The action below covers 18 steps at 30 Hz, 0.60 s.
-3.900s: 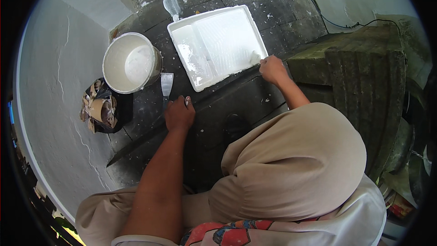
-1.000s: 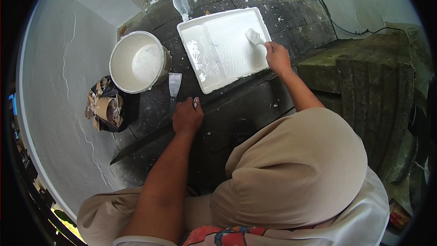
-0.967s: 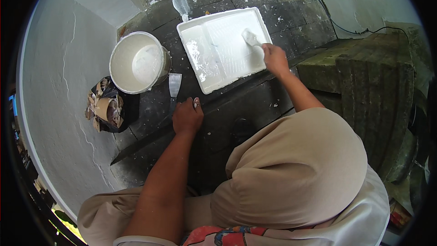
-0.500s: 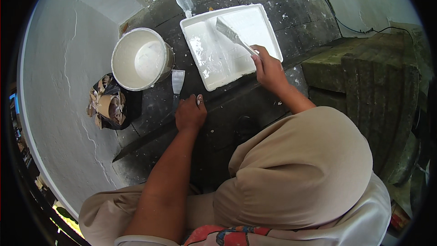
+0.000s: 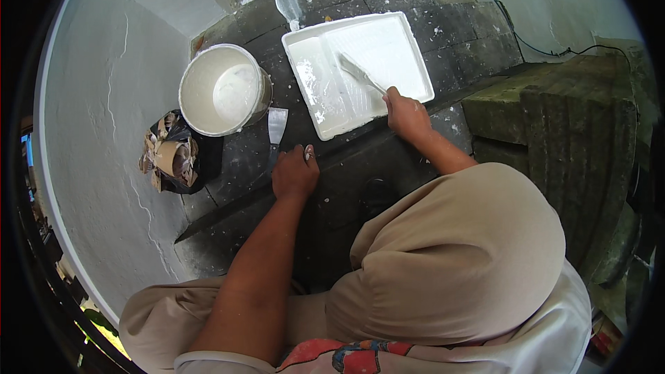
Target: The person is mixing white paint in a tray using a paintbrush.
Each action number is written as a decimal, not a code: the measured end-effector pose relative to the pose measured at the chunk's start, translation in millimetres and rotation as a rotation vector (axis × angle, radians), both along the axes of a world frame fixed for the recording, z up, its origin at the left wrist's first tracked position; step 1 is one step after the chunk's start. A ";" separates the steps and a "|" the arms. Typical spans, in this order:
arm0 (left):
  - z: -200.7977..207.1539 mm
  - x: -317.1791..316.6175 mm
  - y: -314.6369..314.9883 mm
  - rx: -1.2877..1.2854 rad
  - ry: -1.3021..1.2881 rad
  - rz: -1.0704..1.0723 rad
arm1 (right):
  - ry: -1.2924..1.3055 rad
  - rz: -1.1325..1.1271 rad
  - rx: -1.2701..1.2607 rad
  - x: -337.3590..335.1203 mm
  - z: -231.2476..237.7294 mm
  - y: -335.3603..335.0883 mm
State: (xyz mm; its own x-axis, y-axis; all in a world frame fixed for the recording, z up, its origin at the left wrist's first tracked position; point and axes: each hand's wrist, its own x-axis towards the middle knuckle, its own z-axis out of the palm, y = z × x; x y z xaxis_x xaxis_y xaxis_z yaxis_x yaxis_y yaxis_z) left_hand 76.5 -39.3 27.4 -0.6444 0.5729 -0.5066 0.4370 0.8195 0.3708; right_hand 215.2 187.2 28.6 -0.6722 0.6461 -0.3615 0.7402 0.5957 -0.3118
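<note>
My right hand [image 5: 407,115] is closed round the handle of a flat paintbrush [image 5: 359,71], its head coated white and resting over the paint tray [image 5: 321,123]. White paint covers the tray's bottom, with streaks around the brush. Near the step edge, my left hand [image 5: 296,172] has its fingers curled under, with white specks on it; whatever they hold, if anything, is hidden. Just beside it lies a putty knife [image 5: 276,125] with a pale blade, its handle running down along the hand.
A white-smeared bucket [image 5: 223,90] stands left of the tray. Below it sits a black plastic bag [image 5: 173,156] with torn brown paper or cardboard. A cracked grey wall [image 5: 90,97] bounds the left, mossy stone steps [image 5: 568,125] the right. A white smear [image 5: 289,7] marks the tiles behind the tray.
The paintbrush head has dropped lower toward the tray's paint and tilted, with my right hand slightly lower. My left hand stays by the putty knife. The whole view has shifted slightly.
</note>
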 end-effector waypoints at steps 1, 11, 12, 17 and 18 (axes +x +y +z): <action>0.9 0.0 1.0 0.024 0.011 0.003 | -0.023 -0.012 0.022 -0.6 -0.7 0.7; -2.9 2.6 3.3 -0.058 -0.052 0.006 | 0.103 -0.068 -0.005 -27.3 32.7 3.4; -9.2 4.8 0.5 0.100 0.028 -0.025 | 0.076 -0.073 -0.046 -41.1 46.7 6.9; -32.6 4.5 1.3 0.369 0.057 0.024 | -0.047 0.228 0.037 -122.0 75.3 26.4; -34.7 1.6 2.5 0.407 0.001 0.090 | -0.038 0.246 0.027 -142.3 81.4 21.3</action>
State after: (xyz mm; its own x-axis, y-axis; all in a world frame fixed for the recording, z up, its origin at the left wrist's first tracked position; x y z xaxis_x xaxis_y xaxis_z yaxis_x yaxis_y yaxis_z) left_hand 78.1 -36.8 -7.3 -0.7013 0.6677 -0.2498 0.3713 0.6412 0.6715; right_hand 72.9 208.6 110.0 -0.7966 0.4749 -0.3741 0.5831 0.7670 -0.2679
